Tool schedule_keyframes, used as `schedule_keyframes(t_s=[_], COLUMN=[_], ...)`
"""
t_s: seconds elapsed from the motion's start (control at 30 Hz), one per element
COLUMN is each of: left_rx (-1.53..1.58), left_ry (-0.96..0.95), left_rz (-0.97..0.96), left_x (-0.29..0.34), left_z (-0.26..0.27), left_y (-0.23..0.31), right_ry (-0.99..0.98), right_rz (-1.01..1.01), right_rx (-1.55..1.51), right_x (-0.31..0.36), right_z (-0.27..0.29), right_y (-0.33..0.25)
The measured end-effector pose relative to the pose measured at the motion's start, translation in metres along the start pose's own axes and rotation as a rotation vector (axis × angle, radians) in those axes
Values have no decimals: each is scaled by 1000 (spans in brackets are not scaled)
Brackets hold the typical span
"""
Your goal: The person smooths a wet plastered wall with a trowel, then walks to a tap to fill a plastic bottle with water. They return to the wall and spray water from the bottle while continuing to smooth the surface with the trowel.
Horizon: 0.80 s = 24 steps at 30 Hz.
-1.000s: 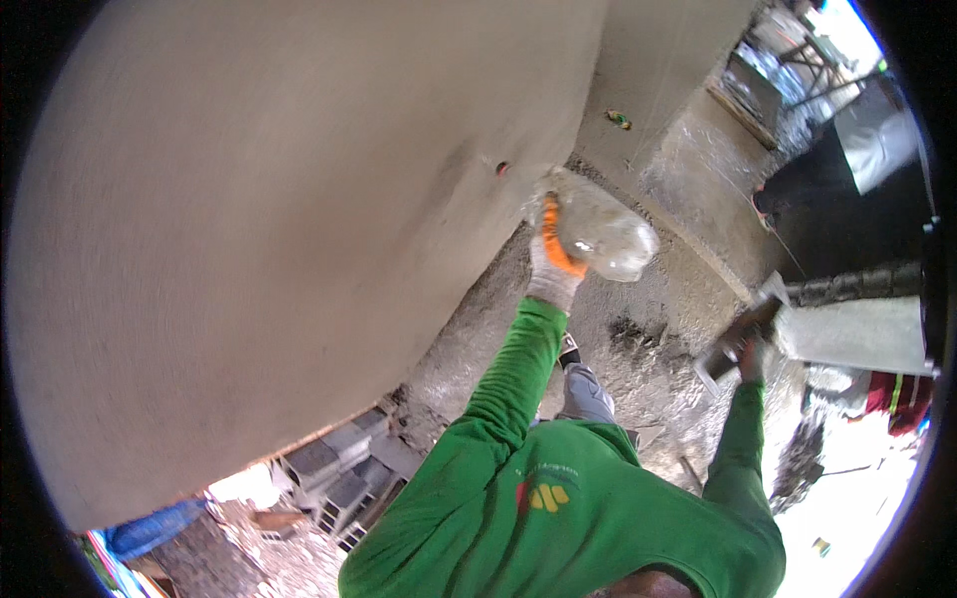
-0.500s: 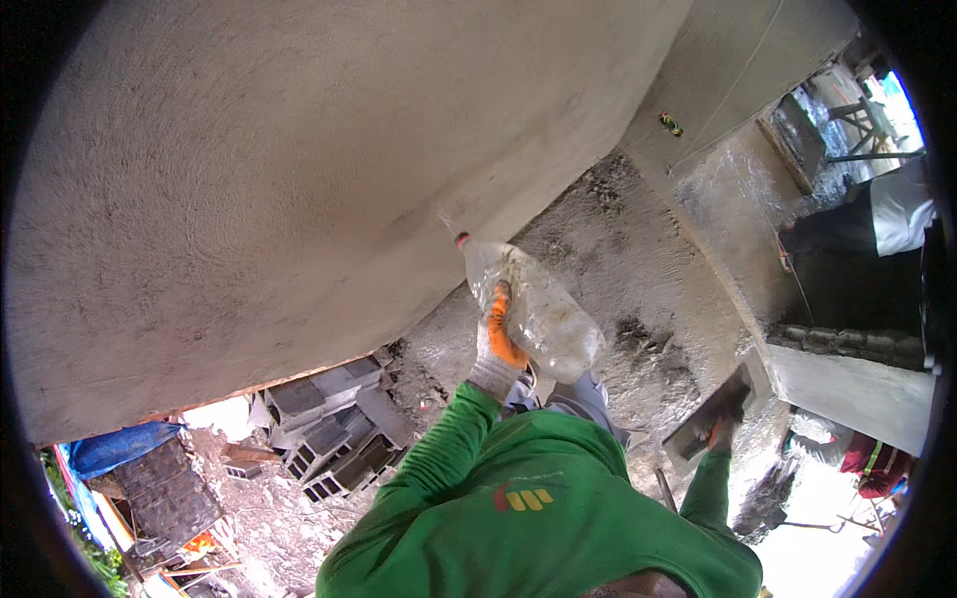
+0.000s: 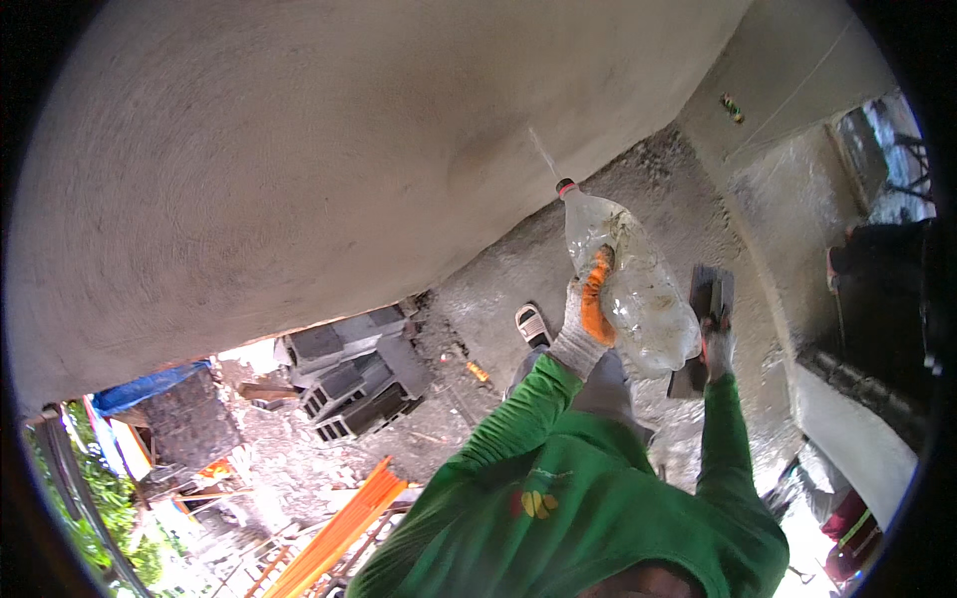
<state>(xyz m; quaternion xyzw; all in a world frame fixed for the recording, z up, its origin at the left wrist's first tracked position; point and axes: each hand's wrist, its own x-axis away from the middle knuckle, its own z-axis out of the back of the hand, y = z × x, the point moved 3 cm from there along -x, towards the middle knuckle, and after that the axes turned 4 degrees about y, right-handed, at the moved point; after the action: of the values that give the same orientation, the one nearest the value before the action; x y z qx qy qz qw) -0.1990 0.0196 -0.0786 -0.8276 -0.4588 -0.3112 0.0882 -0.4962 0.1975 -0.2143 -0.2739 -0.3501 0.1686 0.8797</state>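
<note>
In an orange and white work glove, my left hand (image 3: 590, 317) is closed around a large clear plastic bottle (image 3: 650, 294). The bottle tilts up with its dark, red-ringed cap toward the grey plastered wall (image 3: 329, 179), and a thin jet of water leaves it toward that surface. Dirty smudges mark the bottle's side. At the right, my right hand (image 3: 717, 349) grips a dark rectangular plastering float (image 3: 712, 294), held away from the wall. Part of the float is hidden by the hand.
Grey hollow blocks (image 3: 354, 369) are stacked at left below the wall. A slide sandal (image 3: 532, 325) shows on my foot. Orange bars (image 3: 344, 528) lie at lower left. Another person in dark clothing (image 3: 882, 279) is at far right, beyond a low wall (image 3: 852, 414).
My left hand and the bottle have moved right and slightly up along the wall, still squirting. My right hand has raised the float and brought it nearer the bottle. The view has shifted.
</note>
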Motion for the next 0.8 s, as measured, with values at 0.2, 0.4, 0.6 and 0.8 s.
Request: schedule_keyframes(t_s=[0.2,0.4,0.6,0.8], left_rx=[-230,-511,-1026,-1233], left_ry=[223,270,324,394], left_rz=[-89,-54,-279,-648], left_x=[48,95,174,232], left_z=[53,81,83,176], left_y=[45,141,269,386], right_ry=[-132,-546,-690,-419], right_rz=[-91,-150,-420,-82], right_rx=[-307,-697,-1600,-1348], right_x=[-1,49,169,221], right_z=[-115,-299,-528,-491], right_y=[-69,-111,-213,-372])
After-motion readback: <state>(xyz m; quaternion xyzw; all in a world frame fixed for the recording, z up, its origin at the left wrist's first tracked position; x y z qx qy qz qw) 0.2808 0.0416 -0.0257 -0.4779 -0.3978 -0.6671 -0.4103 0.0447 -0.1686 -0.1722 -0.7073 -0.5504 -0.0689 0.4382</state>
